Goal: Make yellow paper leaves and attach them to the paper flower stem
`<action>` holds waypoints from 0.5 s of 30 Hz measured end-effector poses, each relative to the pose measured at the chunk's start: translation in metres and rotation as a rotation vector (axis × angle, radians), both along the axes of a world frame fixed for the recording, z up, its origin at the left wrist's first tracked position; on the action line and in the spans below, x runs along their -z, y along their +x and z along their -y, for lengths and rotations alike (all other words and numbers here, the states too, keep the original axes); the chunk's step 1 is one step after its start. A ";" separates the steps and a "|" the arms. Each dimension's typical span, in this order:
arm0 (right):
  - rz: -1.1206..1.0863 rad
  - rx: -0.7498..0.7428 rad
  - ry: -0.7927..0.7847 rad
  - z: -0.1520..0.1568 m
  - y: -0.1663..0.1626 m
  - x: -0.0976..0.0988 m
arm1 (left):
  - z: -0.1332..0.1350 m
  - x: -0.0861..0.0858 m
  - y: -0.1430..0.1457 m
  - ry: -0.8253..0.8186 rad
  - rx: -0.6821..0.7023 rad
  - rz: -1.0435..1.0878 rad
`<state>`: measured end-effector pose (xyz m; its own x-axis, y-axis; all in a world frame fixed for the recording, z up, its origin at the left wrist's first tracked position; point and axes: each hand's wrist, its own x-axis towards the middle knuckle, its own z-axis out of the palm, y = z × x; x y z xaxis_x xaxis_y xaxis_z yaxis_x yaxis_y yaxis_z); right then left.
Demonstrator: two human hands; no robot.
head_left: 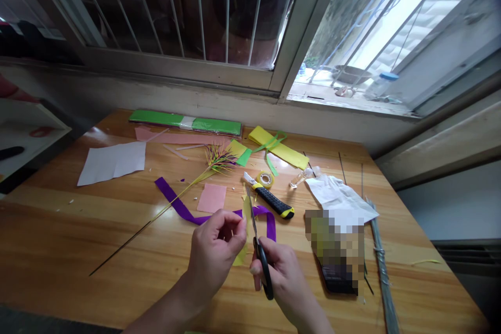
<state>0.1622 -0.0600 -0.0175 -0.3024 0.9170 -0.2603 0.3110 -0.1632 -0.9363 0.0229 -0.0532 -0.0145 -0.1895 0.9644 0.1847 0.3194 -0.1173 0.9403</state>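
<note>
My left hand (216, 250) pinches the edge of a narrow yellow crepe paper strip (246, 214) between thumb and fingertips. In my right hand (279, 271) is a pair of scissors (263, 266) with black handles, its blades pointing up and away beside the strip's right edge. Whether the blades are fully closed is hard to make out. Beneath the strip runs a curled purple paper ribbon (180, 209). A pink paper square (212, 198) lies just beyond my left hand. Left of that rests a paper flower (221, 159) with yellow, green and purple fringe on a long stem.
A black-and-yellow utility knife (272, 201) and a tape roll (265, 179) lie beyond the scissors. Folded yellow paper (277, 147) and a green paper pack (211, 124) are at the back. On the right are a white tissue (338, 198), a phone (340, 279) and bundled wires (381, 266).
</note>
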 end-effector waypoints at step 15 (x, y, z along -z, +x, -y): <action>0.229 0.053 0.040 -0.014 0.001 0.016 | -0.005 0.013 -0.005 -0.038 -0.076 0.102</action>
